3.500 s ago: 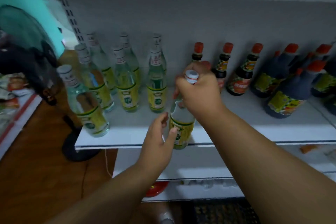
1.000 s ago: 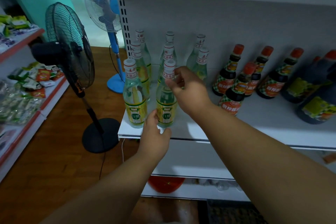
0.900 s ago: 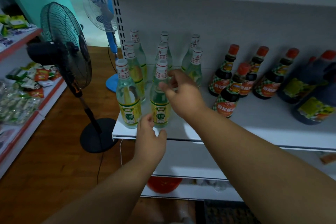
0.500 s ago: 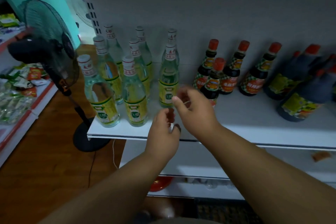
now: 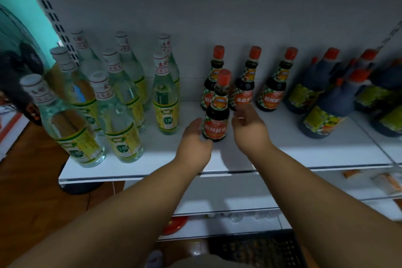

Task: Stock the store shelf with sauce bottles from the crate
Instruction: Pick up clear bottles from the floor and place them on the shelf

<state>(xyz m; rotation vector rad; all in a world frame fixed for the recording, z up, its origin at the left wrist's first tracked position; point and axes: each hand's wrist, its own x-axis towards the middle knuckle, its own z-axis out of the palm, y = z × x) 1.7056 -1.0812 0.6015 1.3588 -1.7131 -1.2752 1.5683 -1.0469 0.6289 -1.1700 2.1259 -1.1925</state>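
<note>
A small dark sauce bottle (image 5: 217, 113) with a red cap stands upright on the white shelf (image 5: 282, 150), in front of a row of three like it. My left hand (image 5: 194, 143) is at its left side, fingers relaxed and close to its base. My right hand (image 5: 248, 128) is just right of it, fingers loosely spread, holding nothing. Several clear bottles (image 5: 121, 115) with yellow-green labels stand on the left part of the shelf. A dark crate (image 5: 256, 250) lies on the floor below, partly hidden by my arms.
Large dark jugs (image 5: 328, 111) with red caps fill the shelf's right end. A black standing fan (image 5: 19, 76) is at the far left over a wooden floor. A lower shelf (image 5: 239, 202) sits beneath, with a red object (image 5: 174, 225) under it.
My view and both hands have shifted right, from the clear bottles to the dark sauce bottle. The hands now flank that bottle; the clear bottles stand released on the shelf.
</note>
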